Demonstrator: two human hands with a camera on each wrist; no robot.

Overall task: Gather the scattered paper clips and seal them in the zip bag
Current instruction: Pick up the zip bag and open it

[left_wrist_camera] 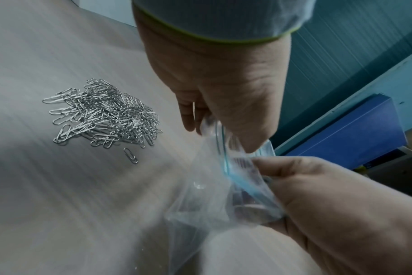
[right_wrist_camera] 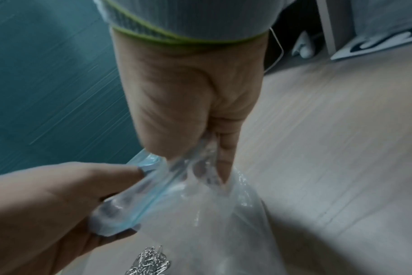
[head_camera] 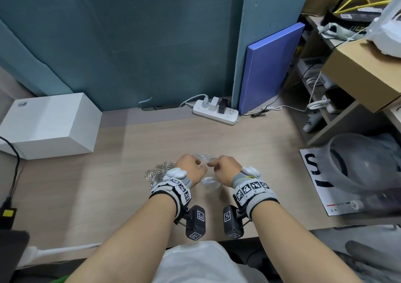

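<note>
A heap of silver paper clips (head_camera: pixel 157 173) lies on the wooden desk (head_camera: pixel 249 152) just left of my left wrist; in the left wrist view the paper clips (left_wrist_camera: pixel 104 115) have one stray clip (left_wrist_camera: pixel 130 156) beside them. Both hands hold a clear zip bag (head_camera: pixel 209 181) above the desk. My left hand (head_camera: pixel 200 165) and right hand (head_camera: pixel 211 164) each pinch its top edge by the blue zip strip (left_wrist_camera: pixel 242 182). In the right wrist view the bag (right_wrist_camera: pixel 212 223) hangs below the fingers, with the clips (right_wrist_camera: pixel 151 260) showing through it. The bag looks empty.
A white box (head_camera: pixel 50 124) stands at the back left, a power strip (head_camera: pixel 214 111) and a blue folder (head_camera: pixel 269 65) at the back. At the right edge a clear plastic container (head_camera: pixel 364 165) sits on a printed sheet. A black cable (head_camera: pixel 13 174) runs along the left.
</note>
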